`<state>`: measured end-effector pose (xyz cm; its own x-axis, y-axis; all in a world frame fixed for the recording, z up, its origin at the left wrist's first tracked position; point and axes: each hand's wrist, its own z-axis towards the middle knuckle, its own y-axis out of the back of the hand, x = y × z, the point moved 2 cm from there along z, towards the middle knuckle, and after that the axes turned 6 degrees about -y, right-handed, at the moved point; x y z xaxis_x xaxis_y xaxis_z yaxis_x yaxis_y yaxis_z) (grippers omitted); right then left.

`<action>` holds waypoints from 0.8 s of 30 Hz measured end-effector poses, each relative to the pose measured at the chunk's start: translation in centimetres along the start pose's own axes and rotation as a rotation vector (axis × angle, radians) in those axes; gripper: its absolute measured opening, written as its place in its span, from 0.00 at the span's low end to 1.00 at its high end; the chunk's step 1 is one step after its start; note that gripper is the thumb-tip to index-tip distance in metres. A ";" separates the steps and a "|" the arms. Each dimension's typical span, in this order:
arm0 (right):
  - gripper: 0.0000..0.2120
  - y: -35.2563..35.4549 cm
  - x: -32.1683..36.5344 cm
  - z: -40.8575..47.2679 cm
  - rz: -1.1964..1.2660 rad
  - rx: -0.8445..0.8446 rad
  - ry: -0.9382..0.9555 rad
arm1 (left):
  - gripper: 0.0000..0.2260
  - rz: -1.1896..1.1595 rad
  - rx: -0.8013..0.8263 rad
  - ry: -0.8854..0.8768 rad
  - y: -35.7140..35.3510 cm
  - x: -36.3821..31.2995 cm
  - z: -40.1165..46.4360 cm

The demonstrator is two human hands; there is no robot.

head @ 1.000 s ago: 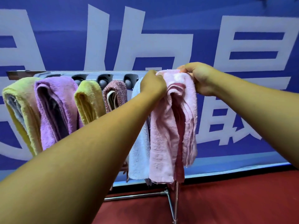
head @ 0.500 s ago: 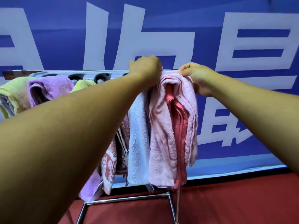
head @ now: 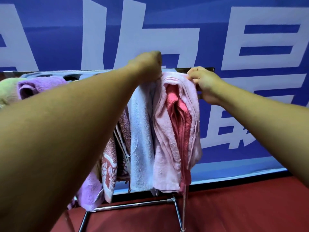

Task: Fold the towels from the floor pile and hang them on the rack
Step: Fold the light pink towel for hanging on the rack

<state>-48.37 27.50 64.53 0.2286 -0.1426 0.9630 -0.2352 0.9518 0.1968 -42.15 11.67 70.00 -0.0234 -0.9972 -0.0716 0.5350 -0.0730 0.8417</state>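
A folded pink towel [head: 168,131] with a darker pink inner layer hangs over the right end of the metal rack [head: 205,69]. My left hand [head: 147,66] is curled at the towel's top left corner, reaching over the rack bar. My right hand [head: 204,84] pinches the towel's top right edge at the bar. To the left hang a light blue towel [head: 142,139], a patterned reddish towel [head: 110,164], a purple towel [head: 35,86] and a yellow-green towel [head: 8,91], partly hidden by my left forearm.
A blue banner [head: 167,30] with large white characters stands right behind the rack. The floor [head: 234,206] is red. The rack's chrome foot bars [head: 130,205] run along the floor below the towels.
My left hand has risen above the bar and moved further over it. The view has come closer to the rack. The pink towel hangs lower and more spread on the bar.
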 end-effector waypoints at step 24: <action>0.06 -1.0 -2.1 -5.5 -0.713 0.069 0.053 | 0.17 0.344 -0.066 -0.266 -1.6 -1.9 -10.4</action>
<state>-43.43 28.32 61.27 0.3939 -0.7084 0.5857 -0.0702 0.6122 0.7876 -34.21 13.91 63.20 -0.0468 -0.9339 0.3544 0.6027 0.2565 0.7556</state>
